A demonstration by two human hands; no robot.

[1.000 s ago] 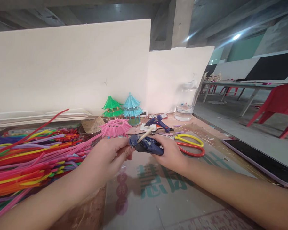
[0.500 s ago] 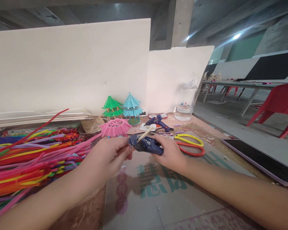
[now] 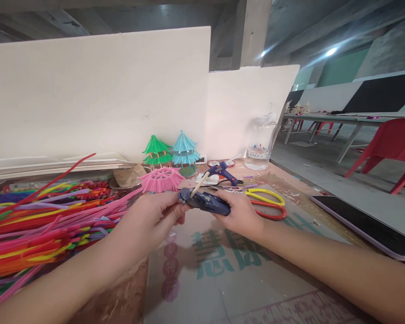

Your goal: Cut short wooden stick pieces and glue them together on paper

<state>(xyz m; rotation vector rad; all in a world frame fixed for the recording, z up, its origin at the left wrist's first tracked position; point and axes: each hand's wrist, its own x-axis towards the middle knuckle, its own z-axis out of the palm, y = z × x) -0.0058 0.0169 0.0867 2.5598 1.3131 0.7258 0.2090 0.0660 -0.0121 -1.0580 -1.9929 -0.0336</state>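
Note:
My right hand [image 3: 240,215] is wrapped round a dark blue glue gun [image 3: 209,202], its worn body pointing left. A cream glue stick [image 3: 199,185] pokes up and away from its left part. The fingers of my left hand [image 3: 160,211] are pinched together right at the gun's left end; what they hold is hidden. Just beyond stands a pink pipe-cleaner roof [image 3: 162,179]. Behind it are a green two-tier pavilion [image 3: 155,150] and a light blue one [image 3: 185,153]. Scissors with yellow and red handles [image 3: 270,212] lie beyond my right wrist.
Many coloured pipe cleaners [image 3: 54,225] cover the left side. A second blue glue gun [image 3: 222,173] lies at the back, near a clear plastic jar [image 3: 258,144]. A phone [image 3: 364,225] rests at right. Printed sheeting [image 3: 189,297] covers the table; a white panel [image 3: 97,99] stands behind.
The glue gun in my right hand has tilted slightly, and less of the glue stick's far end stands out. My left hand keeps nearly the same place. The view has shifted a little.

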